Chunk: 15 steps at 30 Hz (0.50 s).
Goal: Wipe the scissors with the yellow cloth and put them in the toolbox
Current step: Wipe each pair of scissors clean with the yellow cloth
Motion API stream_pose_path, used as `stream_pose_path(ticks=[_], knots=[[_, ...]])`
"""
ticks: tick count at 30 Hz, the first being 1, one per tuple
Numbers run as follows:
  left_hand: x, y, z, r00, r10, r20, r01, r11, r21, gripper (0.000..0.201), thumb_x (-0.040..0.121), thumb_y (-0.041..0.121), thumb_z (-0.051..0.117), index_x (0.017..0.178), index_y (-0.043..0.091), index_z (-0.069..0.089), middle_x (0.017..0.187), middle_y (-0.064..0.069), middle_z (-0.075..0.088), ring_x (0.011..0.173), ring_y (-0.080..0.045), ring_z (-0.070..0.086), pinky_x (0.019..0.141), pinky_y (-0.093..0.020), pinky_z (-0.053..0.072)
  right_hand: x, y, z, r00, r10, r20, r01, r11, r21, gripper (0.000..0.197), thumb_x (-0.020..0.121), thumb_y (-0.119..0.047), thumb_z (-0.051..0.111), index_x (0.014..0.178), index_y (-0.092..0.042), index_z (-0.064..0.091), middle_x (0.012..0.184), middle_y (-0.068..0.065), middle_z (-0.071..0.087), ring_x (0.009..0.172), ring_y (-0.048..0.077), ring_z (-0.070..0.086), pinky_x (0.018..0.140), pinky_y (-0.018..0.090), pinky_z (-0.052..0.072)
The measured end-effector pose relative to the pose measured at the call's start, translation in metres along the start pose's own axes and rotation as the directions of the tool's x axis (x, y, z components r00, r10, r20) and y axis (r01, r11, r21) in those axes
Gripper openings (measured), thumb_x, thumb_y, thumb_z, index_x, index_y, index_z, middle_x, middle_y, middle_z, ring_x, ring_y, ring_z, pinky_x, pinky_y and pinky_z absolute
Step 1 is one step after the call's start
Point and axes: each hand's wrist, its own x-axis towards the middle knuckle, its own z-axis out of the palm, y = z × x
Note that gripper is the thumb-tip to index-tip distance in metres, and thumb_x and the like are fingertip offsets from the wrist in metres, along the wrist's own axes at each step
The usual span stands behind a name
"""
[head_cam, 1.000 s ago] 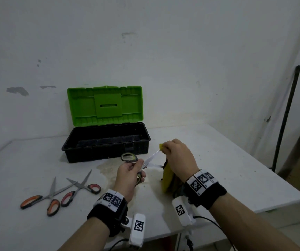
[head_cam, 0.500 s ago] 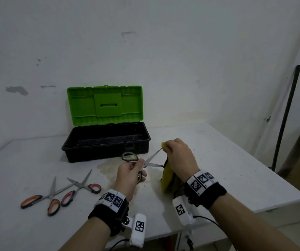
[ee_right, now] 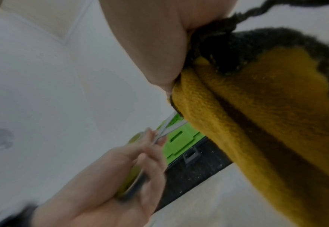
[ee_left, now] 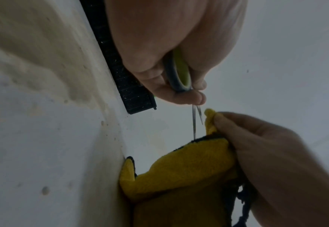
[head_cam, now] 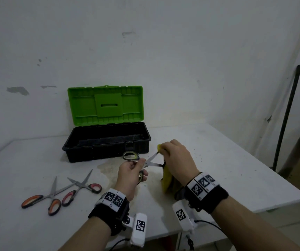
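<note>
head view: left hand (head_cam: 130, 175) fingers curled round green-handled scissors (head_cam: 145, 163), blades spread, held above table. right hand (head_cam: 177, 160) pinching yellow cloth (head_cam: 166, 180) over upper blade tip; lower tip at cloth's dark edge. cloth hanging down to table (head_cam: 236, 171). open toolbox (head_cam: 107, 144) just behind, green lid up. two orange-handled scissors (head_cam: 58, 194) lying left, well apart. bare tabletop to right. right fingertips hidden by cloth; wrist views blurred.

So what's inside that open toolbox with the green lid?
The toolbox looks empty: only its dark, dusty floor and back wall show in the head view. The strip of floor right behind its front wall is hidden, so something small lying there could go unseen.
</note>
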Motion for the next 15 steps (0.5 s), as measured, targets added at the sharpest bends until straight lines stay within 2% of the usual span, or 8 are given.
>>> stream_pose_path(ticks=[2,4,10,12,15], knots=[[0.000,0.001,0.004,1.000,-0.005,0.009,0.005,1.000,-0.011,0.017,0.098,0.017,0.062,0.091,0.003,0.068,0.071,-0.009,0.065,0.055,-0.013,0.057,0.051,-0.027,0.048,-0.012,-0.014,0.008,0.993,-0.094,0.076,0.094,0.996,-0.001,0.018,0.100,-0.024,0.050,0.099,-0.018,0.067,0.097,0.001,0.057,0.088,0.020,0.055,0.074,0.035,0.049],[-0.001,0.002,0.008,1.000,-0.001,0.028,0.001,1.000,-0.021,0.017,0.099,0.015,0.061,0.093,0.001,0.068,0.077,-0.011,0.068,0.056,-0.014,0.057,0.051,-0.027,0.048,-0.019,-0.018,0.015,0.985,-0.128,0.112,0.129,0.992,-0.001,0.019,0.100,-0.024,0.049,0.100,-0.018,0.066,0.098,0.002,0.057,0.091,0.021,0.055,0.075,0.037,0.050],[-0.001,-0.001,0.000,1.000,-0.017,-0.003,0.017,1.000,-0.015,0.017,0.098,0.018,0.062,0.092,0.003,0.066,0.062,-0.003,0.061,0.053,-0.012,0.055,0.049,-0.025,0.047,-0.001,0.002,0.001,1.000,0.024,0.008,-0.024,0.999,-0.037,0.021,0.100,-0.026,0.048,0.104,-0.018,0.068,0.097,0.000,0.056,0.089,0.019,0.056,0.073,0.030,0.046],[0.000,0.000,0.002,1.000,-0.018,-0.002,0.018,1.000,-0.012,0.019,0.099,0.019,0.061,0.095,0.001,0.066,0.063,-0.005,0.061,0.054,-0.012,0.056,0.048,-0.024,0.047,-0.004,-0.005,0.000,0.999,-0.037,0.025,0.038,0.999,-0.015,0.020,0.100,-0.025,0.049,0.102,-0.017,0.067,0.097,0.000,0.057,0.087,0.019,0.055,0.074,0.031,0.047],[0.000,0.002,0.007,1.000,-0.008,0.029,0.009,0.999,-0.034,0.022,0.100,0.018,0.058,0.097,-0.001,0.068,0.069,-0.005,0.067,0.056,-0.012,0.056,0.049,-0.023,0.048,-0.018,-0.021,0.008,0.983,-0.129,0.131,0.129,0.992,0.010,0.020,0.100,-0.025,0.049,0.099,-0.016,0.067,0.096,0.003,0.057,0.089,0.021,0.055,0.075,0.035,0.048]])
